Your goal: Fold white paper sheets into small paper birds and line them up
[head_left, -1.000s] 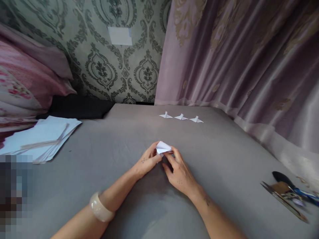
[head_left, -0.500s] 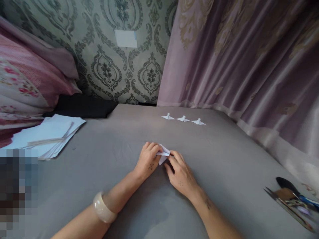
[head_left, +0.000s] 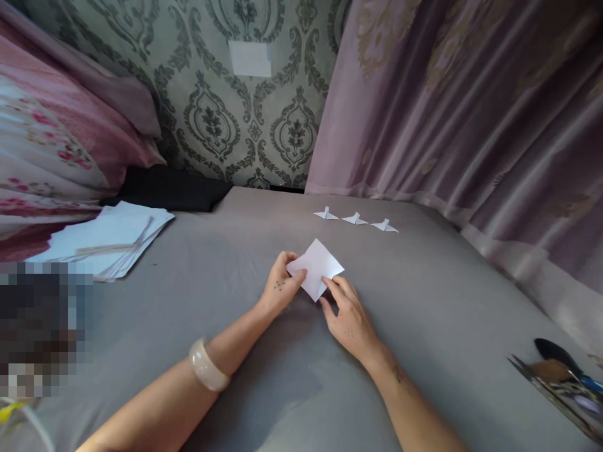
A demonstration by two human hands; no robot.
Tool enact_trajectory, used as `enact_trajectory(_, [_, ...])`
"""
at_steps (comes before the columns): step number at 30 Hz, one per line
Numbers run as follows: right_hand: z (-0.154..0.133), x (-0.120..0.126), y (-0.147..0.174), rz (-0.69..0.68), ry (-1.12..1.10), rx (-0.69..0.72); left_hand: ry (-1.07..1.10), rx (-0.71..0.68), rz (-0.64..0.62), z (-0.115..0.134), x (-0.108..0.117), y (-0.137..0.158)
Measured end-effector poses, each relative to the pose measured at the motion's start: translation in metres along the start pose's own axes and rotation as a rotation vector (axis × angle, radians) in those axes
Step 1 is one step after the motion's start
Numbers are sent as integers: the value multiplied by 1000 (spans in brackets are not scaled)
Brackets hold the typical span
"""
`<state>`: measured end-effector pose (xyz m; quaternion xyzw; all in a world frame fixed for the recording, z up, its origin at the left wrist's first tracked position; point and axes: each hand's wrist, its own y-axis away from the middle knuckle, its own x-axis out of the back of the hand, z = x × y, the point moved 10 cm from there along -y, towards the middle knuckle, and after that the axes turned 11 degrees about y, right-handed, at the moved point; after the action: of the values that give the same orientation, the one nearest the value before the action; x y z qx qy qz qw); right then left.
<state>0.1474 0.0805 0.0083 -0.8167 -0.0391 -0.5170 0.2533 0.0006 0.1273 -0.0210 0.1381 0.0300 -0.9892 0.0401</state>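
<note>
A small white square of folded paper [head_left: 316, 263] is held up over the grey surface, one corner pointing away from me. My left hand [head_left: 281, 285] grips its left corner, thumb on top and fingers beneath. At the lower right side, the fingertips of my right hand [head_left: 348, 317] press on the paper, while its thumb sits close to the bottom corner. Beyond my hands, three folded white paper figures [head_left: 354, 218] stand in a row, each with pointed sides and a small upright part.
Loose white paper sheets [head_left: 117, 235] lie in a stack at the left, near a folded black cloth [head_left: 174, 188]. Scissors [head_left: 541, 383] and other small tools rest at the right edge. A purple curtain [head_left: 400, 125] hangs along the right side. A blurred patch covers the lower left.
The paper has gone from a narrow, partly opened fold to a flat square facing me. My left thumb has come on top of it. The whole view has shifted slightly.
</note>
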Motion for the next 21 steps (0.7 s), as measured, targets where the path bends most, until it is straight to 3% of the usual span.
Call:
enact_trajectory(7, [10, -8, -1, -19, -3, -13, -17, 98, 37, -6, 8, -4])
enact_trajectory(13, [15, -10, -6, 9, 0, -6, -171, 55, 71, -8, 22, -6])
enact_trajectory(17, [16, -16, -10, -12, 43, 2, -560, -68, 37, 6, 19, -2])
enact_trajectory(21, [15, -25, -11, -48, 109, 35, -845, -69, -8, 8, 10, 2])
